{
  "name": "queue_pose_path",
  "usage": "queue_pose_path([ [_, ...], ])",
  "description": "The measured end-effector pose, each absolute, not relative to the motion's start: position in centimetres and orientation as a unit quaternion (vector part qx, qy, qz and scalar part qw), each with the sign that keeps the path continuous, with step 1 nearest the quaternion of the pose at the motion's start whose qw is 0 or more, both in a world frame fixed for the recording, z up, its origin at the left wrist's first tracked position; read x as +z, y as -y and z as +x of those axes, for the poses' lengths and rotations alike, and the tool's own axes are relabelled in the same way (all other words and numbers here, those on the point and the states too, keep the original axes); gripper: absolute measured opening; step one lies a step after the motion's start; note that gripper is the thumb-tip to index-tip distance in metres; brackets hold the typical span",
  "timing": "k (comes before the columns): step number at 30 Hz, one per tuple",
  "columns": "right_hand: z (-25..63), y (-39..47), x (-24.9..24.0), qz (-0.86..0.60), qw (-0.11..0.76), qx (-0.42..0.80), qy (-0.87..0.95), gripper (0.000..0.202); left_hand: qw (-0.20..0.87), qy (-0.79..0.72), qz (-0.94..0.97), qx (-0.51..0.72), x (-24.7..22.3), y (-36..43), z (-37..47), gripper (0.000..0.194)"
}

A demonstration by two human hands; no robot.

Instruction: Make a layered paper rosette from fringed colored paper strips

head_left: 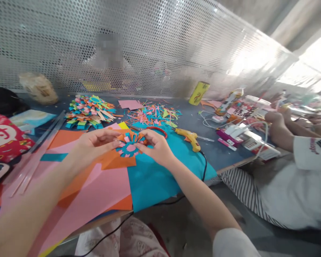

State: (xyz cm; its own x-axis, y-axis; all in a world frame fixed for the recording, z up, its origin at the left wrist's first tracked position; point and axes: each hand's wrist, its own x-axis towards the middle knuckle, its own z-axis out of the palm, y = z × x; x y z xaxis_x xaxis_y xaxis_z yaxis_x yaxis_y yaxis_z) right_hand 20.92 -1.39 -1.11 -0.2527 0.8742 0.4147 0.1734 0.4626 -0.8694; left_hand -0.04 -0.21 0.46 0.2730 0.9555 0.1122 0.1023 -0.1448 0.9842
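Observation:
A layered paper flower [129, 147] in blue, pink and orange is held between my two hands, just above the coloured sheets. My left hand [103, 141] pinches its left edge between thumb and fingers. On the opposite side, my right hand [156, 146] grips the rim, with the thumb on the front. Beneath lie an orange sheet [120, 163], a pink sheet [107, 185] and a large blue sheet [160, 182]. Red-handled scissors [162, 131] rest behind my right hand, partly hidden by it. To the right lies a yellow glue gun [190, 137] with a black cord.
Finished paper flowers [89, 111] are piled at the back left, beside a heap of paper scraps [155, 113]. Clear glue sticks [40, 153] lie at left. A yellow can [199, 92] stands near the perforated screen [160, 46]. Another person's arm [280, 128] rests at right.

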Motion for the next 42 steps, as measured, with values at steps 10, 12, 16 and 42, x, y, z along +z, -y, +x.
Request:
queue_pose_path([
  [10, 20.8, 1.8, -0.6, -0.376, 0.48, 0.36, 0.706, 0.019, 0.494, -0.422, 0.638, 0.413, 0.6, 0.3, -0.2, 0.043],
  [12, 20.9, 1.9, -0.5, -0.376, 0.478, 0.354, 0.71, 0.017, 0.488, -0.422, 0.639, 0.418, 0.9, 0.5, 0.0, 0.04],
  [16, 20.9, 2.0, -0.3, -0.387, 0.477, 0.354, 0.706, 0.017, 0.496, -0.41, 0.633, 0.43, 1.1, 0.6, 0.3, 0.036],
  [42, 21.0, 1.8, -0.3, -0.418, 0.491, 0.383, 0.662, 0.035, 0.574, -0.388, 0.573, 0.438, 1.1, 0.3, 0.5, 0.035],
])
